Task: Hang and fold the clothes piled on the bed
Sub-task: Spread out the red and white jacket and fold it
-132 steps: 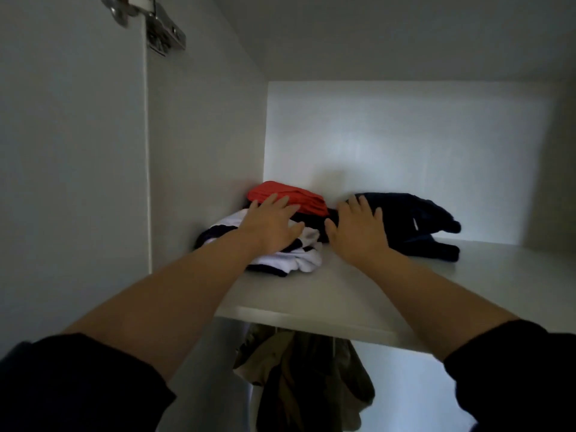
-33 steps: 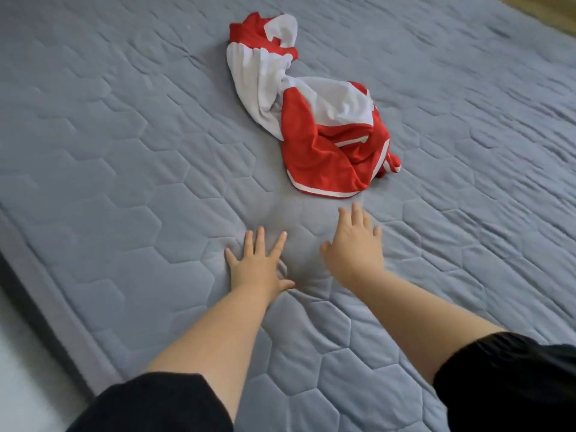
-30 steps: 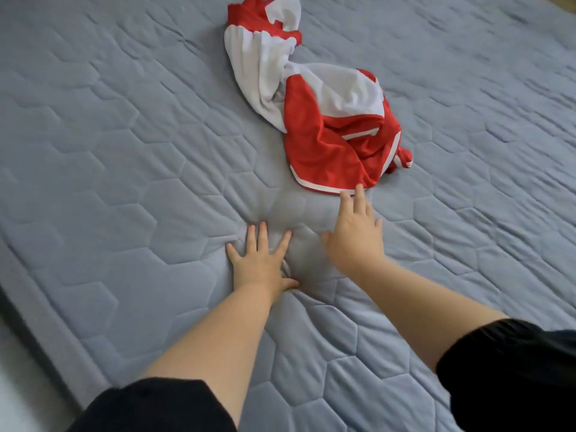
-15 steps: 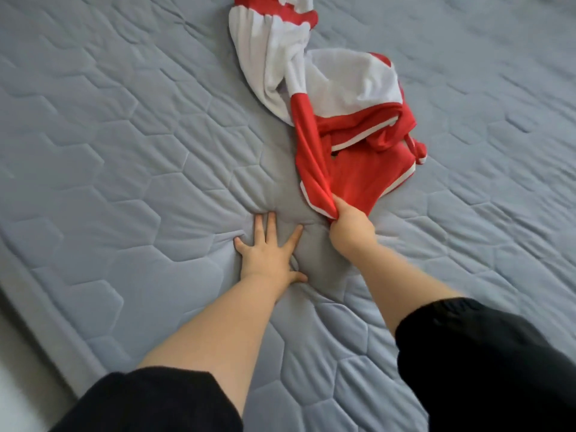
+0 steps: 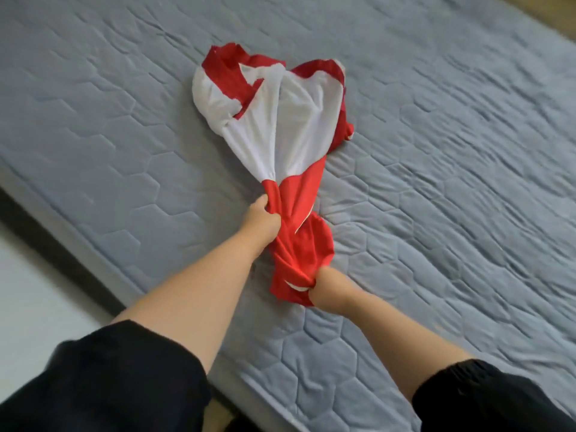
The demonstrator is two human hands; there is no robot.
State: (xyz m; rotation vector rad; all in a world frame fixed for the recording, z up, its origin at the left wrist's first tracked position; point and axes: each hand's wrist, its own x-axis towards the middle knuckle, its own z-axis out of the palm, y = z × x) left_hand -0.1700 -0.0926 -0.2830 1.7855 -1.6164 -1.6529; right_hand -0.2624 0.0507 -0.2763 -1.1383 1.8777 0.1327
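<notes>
Near the bed's [image 5: 436, 182] left edge, your left hand [image 5: 260, 221] and right hand [image 5: 325, 288] both grip the bunched red end of the red-and-white shirt [image 5: 280, 126].

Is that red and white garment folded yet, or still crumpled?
Still crumpled: the garment lies bunched and twisted on the mattress, with the left hand and right hand gripping its red end.

Soft, even daylight here, moderately bright, no glare. The quilted bed cover [image 5: 436, 151] shows shallow seam shadows, and the bed's side [image 5: 56, 255] falls dark. White panels of the garment [image 5: 280, 120] are bright and slightly washed, folds readable. The black sleeves [image 5: 124, 385] lose detail. Slight blur overall, worse toward the far corners. Wide-angle bend along the bed edge.
</notes>
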